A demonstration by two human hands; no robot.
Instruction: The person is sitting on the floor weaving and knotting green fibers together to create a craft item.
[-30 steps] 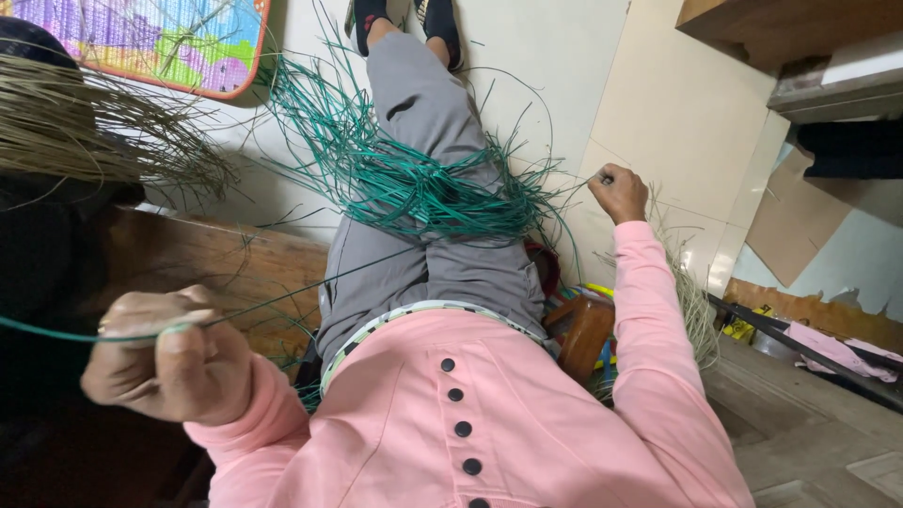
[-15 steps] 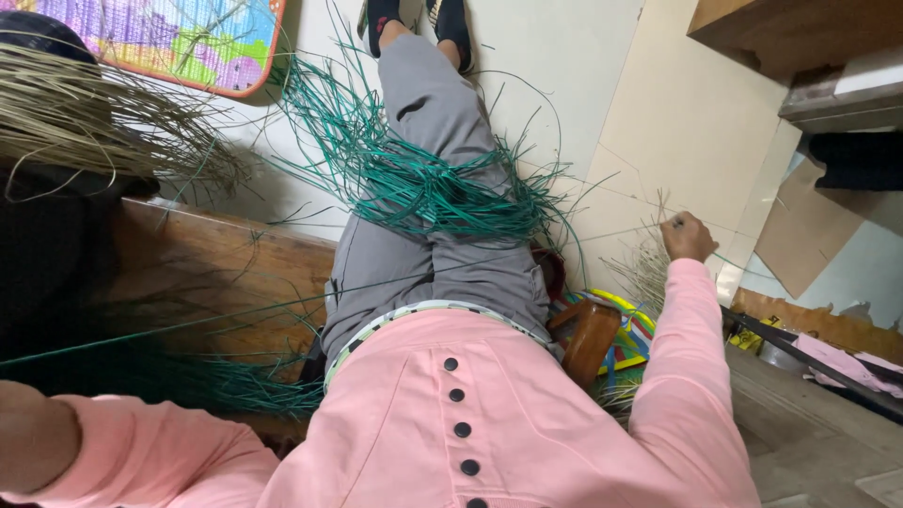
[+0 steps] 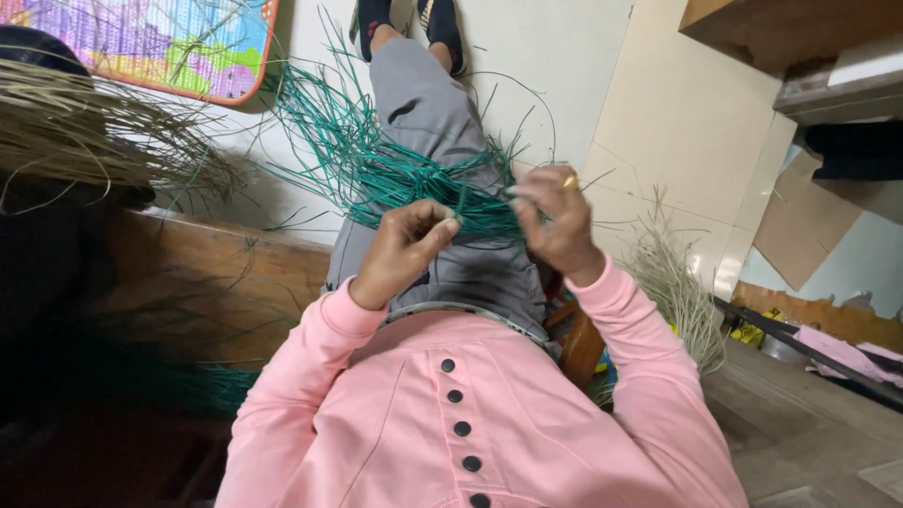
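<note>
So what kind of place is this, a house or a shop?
Probably a room at home used for weaving by hand. Both hands, left hand and right hand, work green strands on the lap, dry straw bundles lie nearby, and a colourful mat sits on the tiled floor.

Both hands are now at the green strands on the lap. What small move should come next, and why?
Probably the left hand should draw one strand free of the green strands. Both hands, the right hand too, pinch at the bundle's tangled crossing on the lap, so single strands look hard to work until separated.
</note>
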